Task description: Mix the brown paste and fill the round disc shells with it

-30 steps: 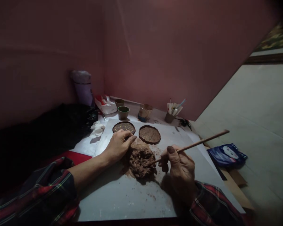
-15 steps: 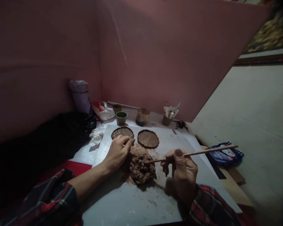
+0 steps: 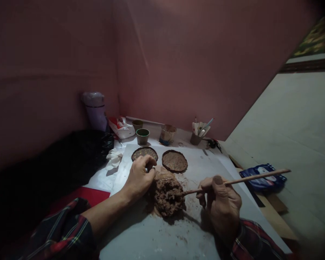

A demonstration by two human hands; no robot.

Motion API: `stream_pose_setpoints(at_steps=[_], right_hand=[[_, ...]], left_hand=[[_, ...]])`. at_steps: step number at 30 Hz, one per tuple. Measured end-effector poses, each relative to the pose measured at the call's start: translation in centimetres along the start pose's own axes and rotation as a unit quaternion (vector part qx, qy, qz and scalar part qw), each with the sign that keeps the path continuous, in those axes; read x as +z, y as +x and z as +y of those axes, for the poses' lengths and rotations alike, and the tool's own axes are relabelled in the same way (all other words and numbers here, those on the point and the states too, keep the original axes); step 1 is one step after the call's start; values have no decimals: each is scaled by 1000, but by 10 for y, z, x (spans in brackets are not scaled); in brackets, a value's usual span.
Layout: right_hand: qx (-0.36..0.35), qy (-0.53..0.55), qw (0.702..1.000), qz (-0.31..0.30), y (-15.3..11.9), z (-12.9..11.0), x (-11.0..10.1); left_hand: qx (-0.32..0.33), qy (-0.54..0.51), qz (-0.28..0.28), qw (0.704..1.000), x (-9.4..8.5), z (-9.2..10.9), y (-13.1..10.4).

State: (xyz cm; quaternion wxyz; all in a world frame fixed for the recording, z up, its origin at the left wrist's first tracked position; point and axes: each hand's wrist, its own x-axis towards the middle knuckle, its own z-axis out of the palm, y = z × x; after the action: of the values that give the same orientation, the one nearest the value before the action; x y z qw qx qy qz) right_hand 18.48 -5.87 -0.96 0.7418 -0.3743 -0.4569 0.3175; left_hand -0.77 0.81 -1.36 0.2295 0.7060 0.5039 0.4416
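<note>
So the right hand (image 3: 223,202) had a thin brown wooden stick (image 3: 257,175) gripped, tip against the right edge of a rough, brown, clay-like lump (image 3: 169,198) on a big white sheet (image 3: 189,243). Left hand (image 3: 141,177) was curled by the lump's upper left, couldn't tell if it held anything. Flat round brown disc (image 3: 174,161) sat just beyond.

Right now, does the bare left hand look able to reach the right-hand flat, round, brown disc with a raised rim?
Probably yes: the left hand is near the disc, nothing seems to stand between them, and the rough brown clay-like lump lies nearer the person.
</note>
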Motion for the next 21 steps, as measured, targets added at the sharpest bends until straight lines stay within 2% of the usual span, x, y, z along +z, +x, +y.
stream_pose_setpoints(at_steps=[3,7,9,13,15,18,21], right_hand=[[22,-9,999,-49,-4,2,0],[64,-83,985,-135,-5,6,-4],[60,-88,987,-123,-3,6,-6],[22,-36,999,-25,5,1,-7],[16,-11,1000,1,6,-1,-6],[26,-7,999,-30,3,-2,-2],[37,-68,994,-80,-3,-2,1]], left_hand=[[10,13,-4,1000,-1,1,0],[21,14,-11,1000,-2,3,-1],[19,6,-13,1000,-2,3,0],[13,-12,-23,1000,-2,1,1],[13,-19,-26,999,-2,0,2],[18,-20,-21,999,-1,0,2],[22,-16,-19,999,-1,0,2]])
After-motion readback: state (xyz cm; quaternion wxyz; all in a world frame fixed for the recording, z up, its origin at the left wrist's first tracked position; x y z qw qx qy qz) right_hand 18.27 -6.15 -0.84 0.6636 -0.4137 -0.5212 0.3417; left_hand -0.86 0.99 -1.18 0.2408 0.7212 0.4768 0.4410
